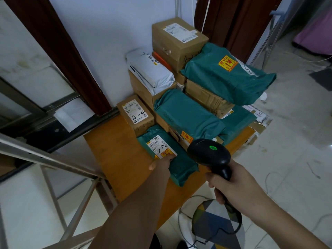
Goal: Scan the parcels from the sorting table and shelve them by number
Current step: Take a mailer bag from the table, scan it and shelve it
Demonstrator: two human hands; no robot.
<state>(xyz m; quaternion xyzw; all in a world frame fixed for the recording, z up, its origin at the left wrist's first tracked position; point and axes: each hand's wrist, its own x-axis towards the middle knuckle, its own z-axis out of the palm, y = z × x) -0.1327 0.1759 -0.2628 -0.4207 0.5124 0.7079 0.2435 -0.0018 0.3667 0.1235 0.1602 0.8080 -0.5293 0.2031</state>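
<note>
Item in hand: small green mailer [168, 155], lying flat at the near front of the orange sorting table [115, 151], label [160, 145] face up so the barcode shows to the reader

Left hand [160, 165]: reaches in over the table edge, fingertips on the near end of the label and the mailer; I judge this steadies the soft bag and flattens it for a read. How far the fingers curl I cannot tell, since they are mostly hidden behind the back of the hand

Right hand [231, 184]: fingers wrapped tight round the grip of the black barcode scanner [209, 152], head tipped toward the mailer, green lamp lit on top; its cable trails down toward a patterned stool [218, 225]

Stock behind, stacked against the wall, labels mostly upward:
- small brown box [135, 114], handwritten "4-4" on its label, just behind the mailer
- long green mailer [186, 115] lying across cartons
- large green mailer [228, 74], yellow and red fragile sticker, print too small to read
- white mailer [150, 71], pen marks illegible
- tall brown carton [179, 40], top of the stack, printed label unreadable

Label on the item in hand: barcode, black pen scrawl, yellow and red sticker at its corner; number not legible

Status: scanning step; shelving not yet begun for this parcel
</note>
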